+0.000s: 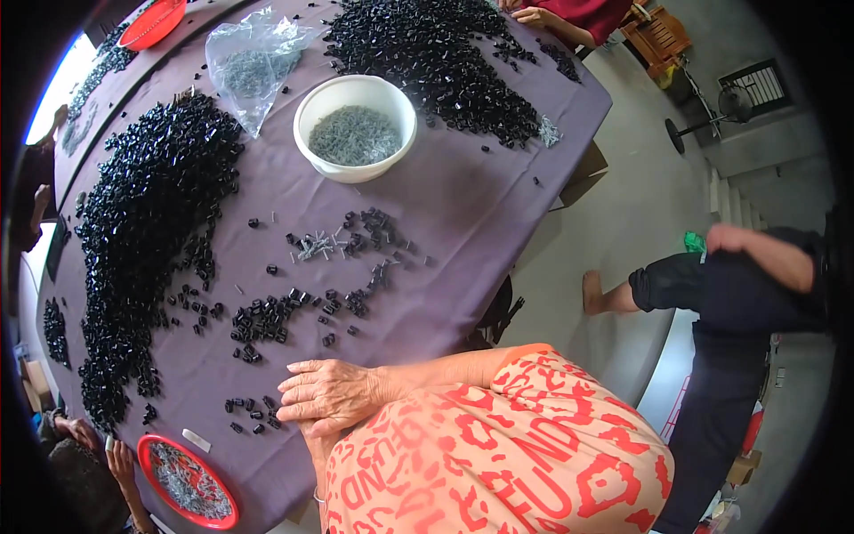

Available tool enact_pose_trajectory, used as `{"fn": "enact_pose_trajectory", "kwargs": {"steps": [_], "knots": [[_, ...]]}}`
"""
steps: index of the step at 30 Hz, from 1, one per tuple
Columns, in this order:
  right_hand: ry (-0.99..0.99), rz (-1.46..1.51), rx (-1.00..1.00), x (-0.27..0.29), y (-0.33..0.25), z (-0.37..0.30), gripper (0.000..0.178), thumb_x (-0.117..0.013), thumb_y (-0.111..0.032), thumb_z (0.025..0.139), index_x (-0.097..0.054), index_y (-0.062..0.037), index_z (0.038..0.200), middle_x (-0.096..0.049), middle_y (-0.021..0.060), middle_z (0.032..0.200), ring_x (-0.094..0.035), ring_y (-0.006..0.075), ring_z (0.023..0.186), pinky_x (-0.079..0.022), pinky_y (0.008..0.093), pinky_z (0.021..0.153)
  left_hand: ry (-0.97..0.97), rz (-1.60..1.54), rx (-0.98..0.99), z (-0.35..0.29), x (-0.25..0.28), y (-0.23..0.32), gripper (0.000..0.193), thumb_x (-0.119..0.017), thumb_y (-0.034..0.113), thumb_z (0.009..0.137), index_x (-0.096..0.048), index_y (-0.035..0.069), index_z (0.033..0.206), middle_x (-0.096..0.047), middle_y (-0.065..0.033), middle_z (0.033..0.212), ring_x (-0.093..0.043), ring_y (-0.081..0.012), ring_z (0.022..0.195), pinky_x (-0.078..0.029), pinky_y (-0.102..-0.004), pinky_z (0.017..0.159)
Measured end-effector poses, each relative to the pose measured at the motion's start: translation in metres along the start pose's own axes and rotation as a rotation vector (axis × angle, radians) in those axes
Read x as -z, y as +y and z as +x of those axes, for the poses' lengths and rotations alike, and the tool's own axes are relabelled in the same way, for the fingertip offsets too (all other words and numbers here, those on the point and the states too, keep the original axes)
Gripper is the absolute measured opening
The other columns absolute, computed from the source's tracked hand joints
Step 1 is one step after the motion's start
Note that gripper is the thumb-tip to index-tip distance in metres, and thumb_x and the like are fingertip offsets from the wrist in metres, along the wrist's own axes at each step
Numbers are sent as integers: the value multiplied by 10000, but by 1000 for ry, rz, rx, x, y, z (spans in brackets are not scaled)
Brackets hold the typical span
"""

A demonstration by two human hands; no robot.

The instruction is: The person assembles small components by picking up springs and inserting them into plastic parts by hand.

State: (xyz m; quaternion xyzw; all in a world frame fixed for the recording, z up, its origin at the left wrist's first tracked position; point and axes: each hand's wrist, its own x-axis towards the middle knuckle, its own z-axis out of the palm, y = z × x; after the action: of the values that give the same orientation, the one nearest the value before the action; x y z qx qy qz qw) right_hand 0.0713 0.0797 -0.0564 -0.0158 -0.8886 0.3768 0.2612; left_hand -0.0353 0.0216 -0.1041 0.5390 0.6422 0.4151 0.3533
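My right hand (329, 396) lies over my left hand (318, 438) at the table's near edge. The right hand's fingers are stretched out toward the left and hold nothing that shows. Most of my left hand is hidden under it; a bracelet shows at that wrist. Beside the fingertips is a small group of black plastic pieces (253, 414). A larger cluster of black pieces (267, 316) lies just beyond my hands. Farther off, thin pale pins (318, 246) are scattered beside more black pieces (378, 227).
Large heaps of black pieces (151, 214) cover the purple tablecloth (463, 231). A white bowl (307, 151) and red basket (233, 514) hold small pale parts; a clear bag (253, 67) lies beyond. Co-workers' hands (120, 463) are around the table. A person's leg (667, 280) is at right.
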Motion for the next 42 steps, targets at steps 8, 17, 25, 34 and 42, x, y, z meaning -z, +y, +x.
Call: {"fn": "enact_pose_trajectory", "kwargs": {"steps": [8,17,25,34,42], "knots": [[-7,17,-23,-1,-3,0,503,-567,-406,828,-557,-113,1237,-588,94,1162,-506,266,1187,-296,483,1081,16,28,-1,2,7,2,300,-545,173,895,-525,-14,1128,-555,-147,1084,-555,-283,1045,-453,-377,844],[-54,-57,-50,0,-3,4,516,-542,-420,849,-543,-95,1250,-598,99,1184,-519,257,1183,-285,484,1085,19,73,13,-23,14,16,285,-545,171,895,-538,-16,1109,-568,-140,1058,-569,-278,1022,-459,-377,824],[-102,27,-126,4,-4,4,529,-496,-437,893,-503,-82,1285,-587,144,1192,-509,278,1198,-271,487,1089,8,98,56,-37,16,21,272,-545,170,894,-549,-18,1092,-579,-134,1035,-581,-274,1001,-464,-377,806],[-48,289,-220,5,-1,7,514,-450,-439,905,-474,-65,1257,-618,132,1133,-540,271,1150,-264,484,1086,19,167,154,-61,22,36,260,-545,168,894,-562,-20,1072,-592,-126,1009,-594,-270,978,-470,-377,786],[-87,377,-348,17,4,7,537,-482,-446,907,-489,-44,1263,-628,106,1090,-550,257,1119,-277,465,1076,156,-291,367,-38,15,78,319,-587,214,898,-553,-38,1091,-610,-100,980,-570,-158,885,-468,-295,751]]}}
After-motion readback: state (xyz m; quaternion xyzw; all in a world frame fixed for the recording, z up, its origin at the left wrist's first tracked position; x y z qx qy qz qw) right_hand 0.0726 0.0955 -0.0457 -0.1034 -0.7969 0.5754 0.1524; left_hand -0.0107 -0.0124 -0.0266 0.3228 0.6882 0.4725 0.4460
